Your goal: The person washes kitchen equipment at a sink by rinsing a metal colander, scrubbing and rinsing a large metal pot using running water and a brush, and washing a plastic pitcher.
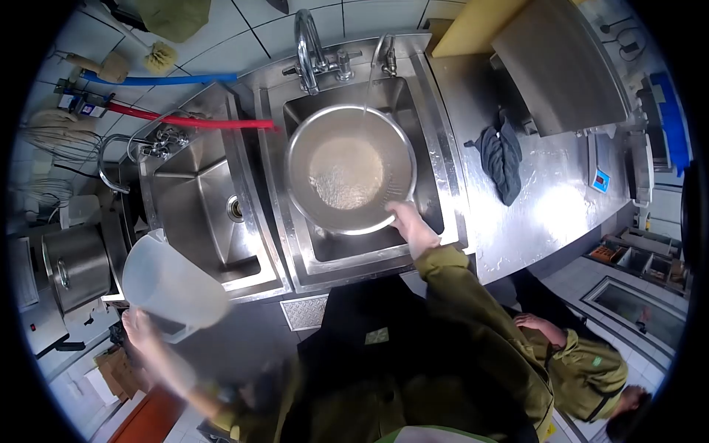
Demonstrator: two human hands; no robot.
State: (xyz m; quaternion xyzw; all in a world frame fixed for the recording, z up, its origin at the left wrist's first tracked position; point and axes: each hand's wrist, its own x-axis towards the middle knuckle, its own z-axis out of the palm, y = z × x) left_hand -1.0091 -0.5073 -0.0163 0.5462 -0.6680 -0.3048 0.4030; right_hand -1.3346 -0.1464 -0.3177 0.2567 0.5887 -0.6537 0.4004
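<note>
My right hand (411, 227) is closed on the near right rim of a large steel bowl (300, 166), which rests over the right-hand sink basin (325, 247). Cloudy liquid lies in the bowl, with a pale layer below that I cannot make out. From the small tap (389, 57) a thin stream runs into it. Off to the left, my left hand (139, 332) is closed on a translucent plastic pitcher (173, 284), held tilted beside the left sink. No contents show in the pitcher.
A left sink (192, 214) adjoins, with red (192, 122) and blue hoses (162, 79) above. On the right counter (546, 199) lie a dark cloth (501, 159) and a steel appliance (561, 66). A stockpot (74, 266) stands far left. Another person (587, 369) is behind me at right.
</note>
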